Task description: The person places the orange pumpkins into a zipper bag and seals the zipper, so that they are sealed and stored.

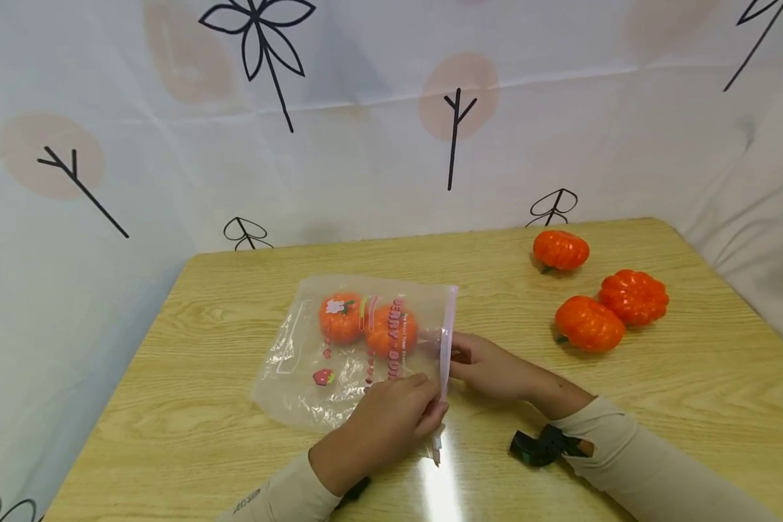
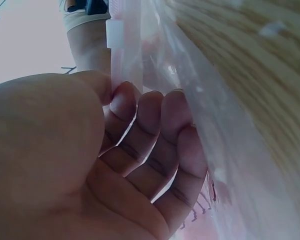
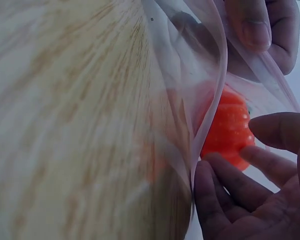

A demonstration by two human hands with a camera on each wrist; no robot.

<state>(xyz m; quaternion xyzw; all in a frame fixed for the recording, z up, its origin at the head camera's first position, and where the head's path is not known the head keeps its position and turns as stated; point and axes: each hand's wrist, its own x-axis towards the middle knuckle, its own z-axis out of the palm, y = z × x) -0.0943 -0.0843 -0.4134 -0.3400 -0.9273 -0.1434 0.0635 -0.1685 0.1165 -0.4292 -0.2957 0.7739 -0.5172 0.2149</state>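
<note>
Head: ribbed pumpkins [image 1: 391,333] inside filmy bag [image 1: 295,395]

Left hand [image 2: 102,167] pinches pale-pink plastic zip strip [image 2: 126,65] of translucent plastic bag [image 2: 235,155]; small white rectangular slider [image 2: 115,33] on strip; light-brown wood-grain tabletop [image 2: 262,70] at right.

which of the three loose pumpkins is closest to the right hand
The front pumpkin, just left of the rightmost pumpkin; that one and the rear pumpkin both lie farther back and farther from the right hand.
</note>
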